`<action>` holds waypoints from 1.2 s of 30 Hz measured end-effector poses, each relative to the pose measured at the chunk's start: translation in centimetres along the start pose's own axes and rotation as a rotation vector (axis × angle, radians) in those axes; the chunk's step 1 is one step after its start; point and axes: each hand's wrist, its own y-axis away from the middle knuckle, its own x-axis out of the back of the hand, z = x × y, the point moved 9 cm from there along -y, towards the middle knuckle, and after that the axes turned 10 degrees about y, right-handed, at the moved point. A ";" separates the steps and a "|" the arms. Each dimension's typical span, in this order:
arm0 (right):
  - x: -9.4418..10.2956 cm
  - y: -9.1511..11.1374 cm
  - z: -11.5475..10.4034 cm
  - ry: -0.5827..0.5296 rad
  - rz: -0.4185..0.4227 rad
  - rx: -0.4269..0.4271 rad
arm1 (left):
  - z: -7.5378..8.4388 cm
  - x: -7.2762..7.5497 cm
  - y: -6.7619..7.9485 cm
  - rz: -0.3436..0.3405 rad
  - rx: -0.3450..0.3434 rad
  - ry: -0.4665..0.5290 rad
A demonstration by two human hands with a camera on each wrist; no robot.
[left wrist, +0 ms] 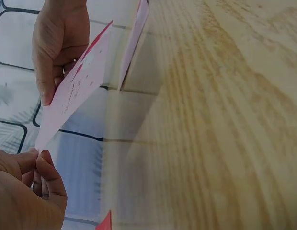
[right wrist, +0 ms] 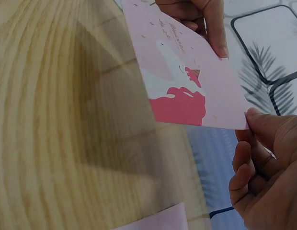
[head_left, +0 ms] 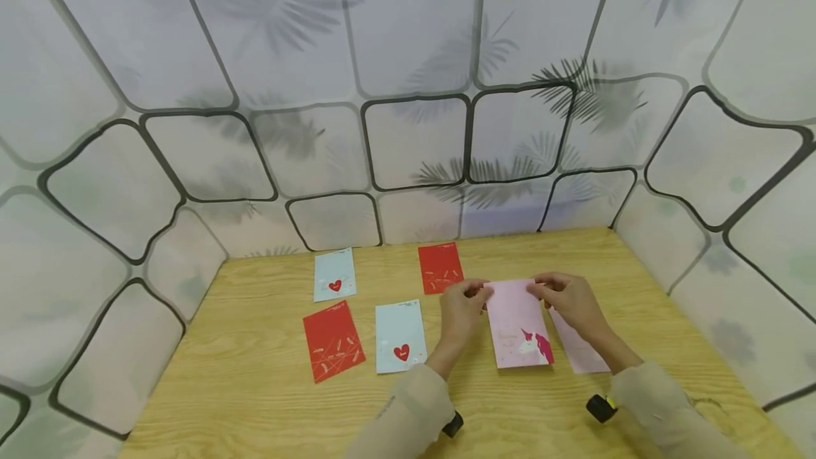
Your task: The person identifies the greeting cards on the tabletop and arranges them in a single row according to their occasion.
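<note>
A pink greeting card (head_left: 518, 317) with a white unicorn and a magenta mane is held up over the table by its two far corners. My left hand (head_left: 460, 309) pinches the far left corner between thumb and fingers. At the far right corner, my right hand (head_left: 571, 301) pinches the edge with its thumb on top. The right wrist view shows the unicorn print (right wrist: 179, 96) facing up and the card lifted off the wood. Beside it, partly under the right forearm, a second pink card (head_left: 583, 346) lies on the table.
To the left lie two pale blue cards with red hearts, one nearer (head_left: 400, 335) and one at the back (head_left: 334, 275). Two red cards, one at the front left (head_left: 333, 342) and one behind the left hand (head_left: 440, 268), lie on the wooden table (head_left: 255, 388). Patterned fabric walls (head_left: 414, 140) enclose it.
</note>
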 end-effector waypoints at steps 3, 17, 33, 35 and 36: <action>-0.2 0.1 0.6 0.019 -0.021 -0.015 | -0.4 -0.3 0.2 0.006 0.004 -0.035; -0.9 0.0 3.4 0.088 -0.057 -0.039 | -2.7 -1.7 0.0 -0.001 0.009 -0.067; -1.7 -0.3 4.3 0.193 -0.055 0.055 | -3.9 -1.6 0.3 0.081 0.070 -0.488; -1.7 -0.4 4.4 0.215 -0.037 0.067 | -3.9 -1.7 0.3 0.086 0.072 -0.503; -1.7 -0.4 4.4 0.224 -0.032 0.072 | -3.8 -1.7 0.3 0.089 0.067 -0.511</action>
